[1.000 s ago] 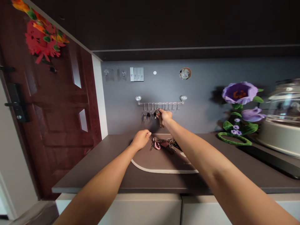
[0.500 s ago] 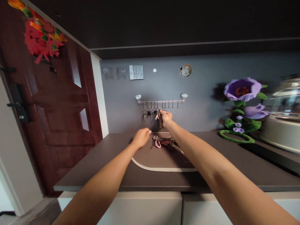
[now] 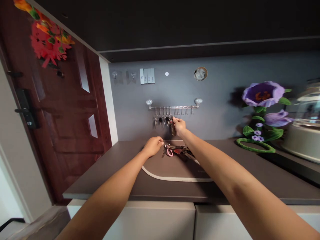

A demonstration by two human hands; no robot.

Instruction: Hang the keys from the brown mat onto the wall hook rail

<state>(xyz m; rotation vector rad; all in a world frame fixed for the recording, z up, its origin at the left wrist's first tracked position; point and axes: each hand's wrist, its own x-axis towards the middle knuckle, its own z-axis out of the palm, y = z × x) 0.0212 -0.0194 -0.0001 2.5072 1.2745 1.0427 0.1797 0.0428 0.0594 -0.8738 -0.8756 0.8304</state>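
At the wall rail point(image 3: 173, 107), a bunch of keys point(image 3: 172, 127) with a dark brown fob hangs by its ring below the hooks. My right hand point(image 3: 180, 127) pinches it from the right, near the ring. Several other sets of keys point(image 3: 156, 121) hang on hooks to its left. Low over the counter, my left hand point(image 3: 153, 146) is closed, and nothing shows in its fingers. Just right of its fingertips, a pile of keys point(image 3: 178, 150) with a pink carabiner point(image 3: 169, 152) lies on a brown mat point(image 3: 172, 170). My right forearm hides part of that mat.
A dark shelf point(image 3: 175, 23) overhangs the counter point(image 3: 107, 170). On the right stand purple artificial flowers point(image 3: 263, 95) and a glass-topped appliance point(image 3: 305, 133). To the left is a dark red door point(image 3: 72, 133). Small hooks point(image 3: 133, 76) and switches point(image 3: 147, 76) are on the wall.
The whole view has shifted slightly to the left. The right hand's fingers have moved slightly right from the hanging keys' ring, and the fob hangs beside them. The left hand stays closed.
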